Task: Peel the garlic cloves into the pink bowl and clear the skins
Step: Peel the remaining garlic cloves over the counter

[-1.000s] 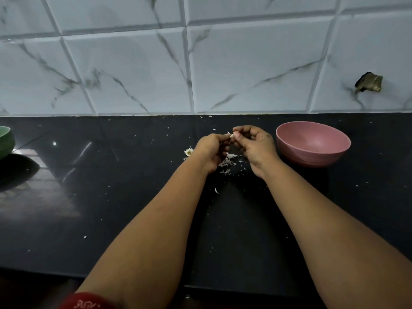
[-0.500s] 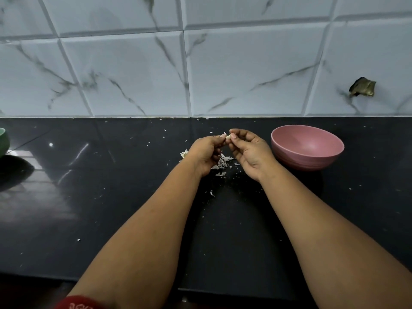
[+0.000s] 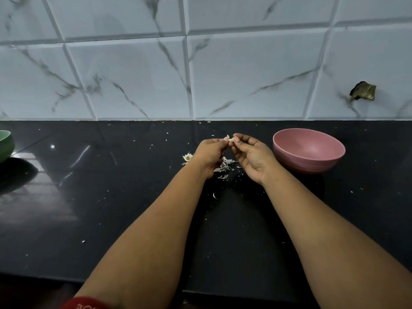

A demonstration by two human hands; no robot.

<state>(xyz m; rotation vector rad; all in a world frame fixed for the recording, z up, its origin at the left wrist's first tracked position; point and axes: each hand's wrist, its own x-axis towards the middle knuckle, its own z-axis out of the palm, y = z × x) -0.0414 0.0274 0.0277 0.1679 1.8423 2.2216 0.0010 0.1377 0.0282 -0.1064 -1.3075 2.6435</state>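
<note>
Peeling step: left hand (image 3: pixel 209 152) and right hand (image 3: pixel 252 155), left of the pink bowl (image 3: pixel 308 150), each hold a pinching grip on one garlic clove (image 3: pixel 231 140). Skins (image 3: pixel 225 166) lie on the bench (image 3: pixel 111 197) beneath. Next, judged: strip the remaining skin, then drop the clove into that bowl.

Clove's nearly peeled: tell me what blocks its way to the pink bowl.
Nothing visible does. The garlic clove is pinched between both hands, and only bare countertop separates the right hand from the pink bowl.

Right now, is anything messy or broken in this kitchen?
Yes. Papery garlic skins lie scattered on the black counter under the two hands, with tiny flakes spread all around. On the wall, one tile has a jagged hole above the pink bowl, which looks damaged.
</note>
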